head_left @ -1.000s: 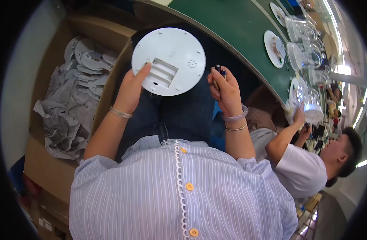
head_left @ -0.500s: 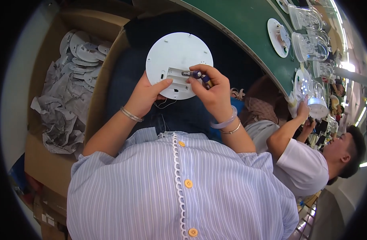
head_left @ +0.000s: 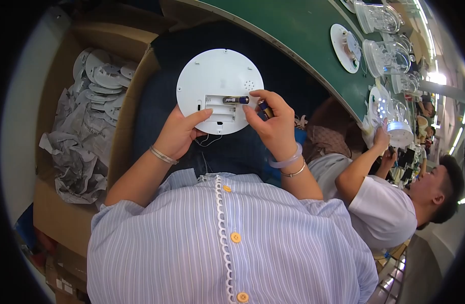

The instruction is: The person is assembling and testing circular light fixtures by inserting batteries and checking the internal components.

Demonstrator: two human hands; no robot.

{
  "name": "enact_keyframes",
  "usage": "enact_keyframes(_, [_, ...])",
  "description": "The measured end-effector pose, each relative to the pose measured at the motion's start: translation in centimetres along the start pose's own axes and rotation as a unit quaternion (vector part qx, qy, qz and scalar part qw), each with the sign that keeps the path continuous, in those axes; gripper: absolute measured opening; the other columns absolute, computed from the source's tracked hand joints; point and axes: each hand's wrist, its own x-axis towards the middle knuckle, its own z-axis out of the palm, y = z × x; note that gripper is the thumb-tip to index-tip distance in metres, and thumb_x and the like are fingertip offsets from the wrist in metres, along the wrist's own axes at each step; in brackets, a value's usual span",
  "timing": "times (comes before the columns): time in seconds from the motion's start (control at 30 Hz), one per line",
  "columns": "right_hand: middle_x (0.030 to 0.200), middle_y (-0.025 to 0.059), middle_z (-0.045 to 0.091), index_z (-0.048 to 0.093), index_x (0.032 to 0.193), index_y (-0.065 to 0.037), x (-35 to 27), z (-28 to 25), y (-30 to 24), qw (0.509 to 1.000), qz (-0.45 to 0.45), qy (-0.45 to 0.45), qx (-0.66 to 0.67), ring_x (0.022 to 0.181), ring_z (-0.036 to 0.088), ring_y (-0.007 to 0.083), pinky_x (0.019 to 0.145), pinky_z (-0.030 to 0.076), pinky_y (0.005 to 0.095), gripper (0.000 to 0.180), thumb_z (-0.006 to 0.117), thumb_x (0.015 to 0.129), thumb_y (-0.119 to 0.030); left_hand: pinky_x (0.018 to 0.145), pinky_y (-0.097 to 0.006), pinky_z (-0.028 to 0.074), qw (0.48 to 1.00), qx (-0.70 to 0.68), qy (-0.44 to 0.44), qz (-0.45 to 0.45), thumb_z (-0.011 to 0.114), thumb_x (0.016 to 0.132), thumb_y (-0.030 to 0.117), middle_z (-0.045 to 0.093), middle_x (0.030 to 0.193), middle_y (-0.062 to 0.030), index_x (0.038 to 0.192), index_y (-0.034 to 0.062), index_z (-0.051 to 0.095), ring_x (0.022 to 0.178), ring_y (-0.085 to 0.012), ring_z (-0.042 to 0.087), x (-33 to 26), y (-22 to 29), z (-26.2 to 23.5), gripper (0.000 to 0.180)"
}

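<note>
My left hand (head_left: 180, 130) grips the lower left rim of a round white plastic base (head_left: 212, 73), its thumb lying on the face beside the open battery compartment (head_left: 220, 108). One dark battery (head_left: 235, 100) lies at the compartment's top slot, its right end sticking out a little; whether it is fully seated I cannot tell. Close by on the right, my right hand (head_left: 274, 122) curls around a second battery (head_left: 265, 108), with index finger and thumb near the first battery's end. Thin white wires (head_left: 208, 140) hang below the base.
To the left, a cardboard box (head_left: 133, 96) holds several white discs (head_left: 103, 71) and crumpled paper (head_left: 73, 162). A green table (head_left: 293, 25) bears another round base (head_left: 345, 48) and several clear domes (head_left: 387, 58). At the right a co-worker (head_left: 374, 202) handles a lit piece.
The first battery now lies along the top slot, and my right fingertips have drawn slightly away from it. The base and both hands have shifted slightly left and down.
</note>
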Motion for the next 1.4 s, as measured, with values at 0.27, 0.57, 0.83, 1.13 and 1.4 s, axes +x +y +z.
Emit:
enact_keyframes(0.27, [0.071,0.0088,0.055,0.061,0.086,-0.005,-0.3,0.9,-0.6,0.997,-0.05,-0.038,-0.041,0.057,0.055,0.0196,0.051,0.043,0.0247,0.019,0.063,0.069,-0.012,0.073,-0.032,0.05,1.0,0.007,0.004,0.001,0.052,0.077,0.003,0.051,0.108,-0.0117,0.116,0.002,0.038,0.092,-0.0213,0.055,-0.4,-1.1,-0.4,0.041])
enact_keyframes(0.57, [0.071,0.0079,0.056,0.061,0.081,-0.008,-0.8,1.8,-1.4,0.994,-0.043,-0.073,-0.068,0.057,0.056,0.0223,0.052,0.045,0.0276,0.013,0.061,0.07,-0.015,0.077,-0.029,0.047,1.0,0.008,-0.016,-0.006,0.054,0.074,-0.001,0.05,0.107,-0.0111,0.115,0.0014,0.038,0.094,-0.02,0.053,-0.5,-1.4,-1.2,0.044])
enact_keyframes(0.83, [0.068,0.0144,0.058,0.061,0.074,-0.007,-0.3,1.2,2.7,0.964,0.0,-0.215,-0.158,0.063,0.056,0.0304,0.058,0.045,0.0343,0.015,0.062,0.067,-0.021,0.079,-0.031,0.046,0.986,0.057,-0.061,-0.146,0.056,0.074,-0.001,0.054,0.104,-0.0128,0.11,-0.0021,0.044,0.092,-0.021,0.055,2.1,-3.9,-2.5,0.039])
enact_keyframes(1.13, [0.073,0.015,0.06,0.059,0.079,-0.004,-0.9,2.9,4.7,0.941,0.07,-0.25,-0.218,0.064,0.058,0.028,0.059,0.045,0.0316,0.034,0.07,0.06,-0.03,0.081,-0.032,0.045,0.976,0.084,-0.093,-0.177,0.057,0.074,0.001,0.053,0.105,-0.0138,0.112,-0.0017,0.044,0.093,-0.0212,0.054,3.2,-5.7,-3.8,0.04])
enact_keyframes(1.4, [0.068,0.0125,0.056,0.055,0.078,-0.002,-0.8,2.4,4.9,0.952,0.053,-0.252,-0.167,0.061,0.054,0.0248,0.057,0.043,0.0296,0.028,0.063,0.069,-0.028,0.083,-0.031,0.044,0.973,0.091,-0.111,-0.181,0.057,0.076,0.004,0.052,0.108,-0.013,0.112,-0.0007,0.043,0.095,-0.0203,0.053,2.8,-5.4,-3.8,0.04])
